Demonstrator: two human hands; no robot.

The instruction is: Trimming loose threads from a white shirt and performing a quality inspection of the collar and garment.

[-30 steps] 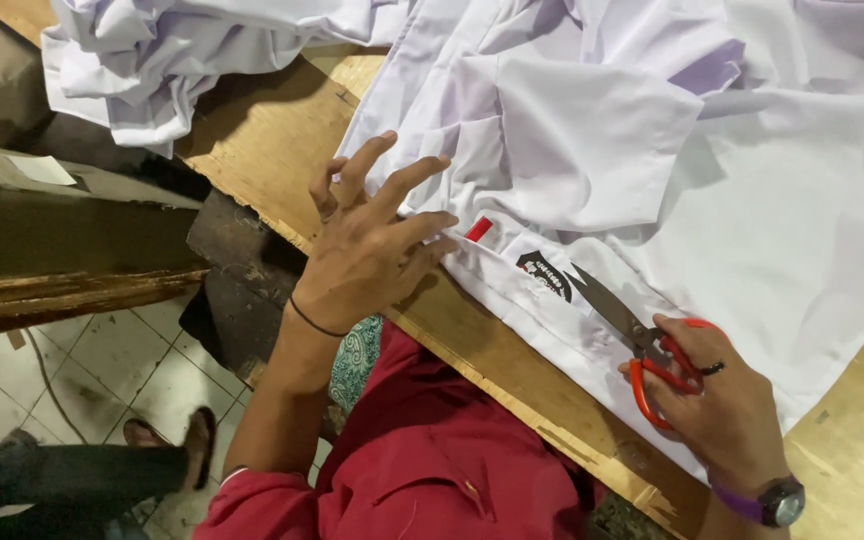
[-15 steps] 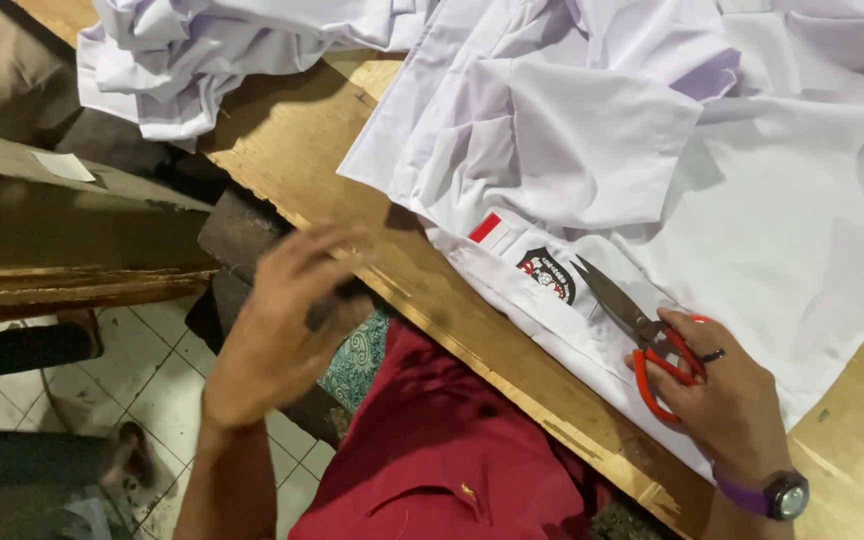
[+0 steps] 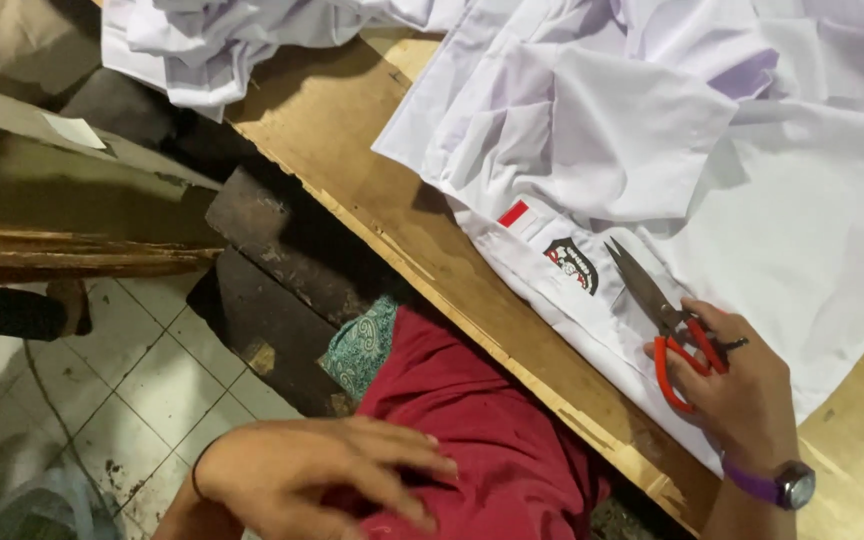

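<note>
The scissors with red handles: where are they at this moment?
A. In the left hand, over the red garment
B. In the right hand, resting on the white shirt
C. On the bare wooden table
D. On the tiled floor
B: the right hand grips the scissors, blades lying on the white shirt.

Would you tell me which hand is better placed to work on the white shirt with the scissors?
Right, probably: the right hand holds the red-handled scissors resting on the white shirt, beside its badge. The left hand is below the table edge, over the red garment.
</note>
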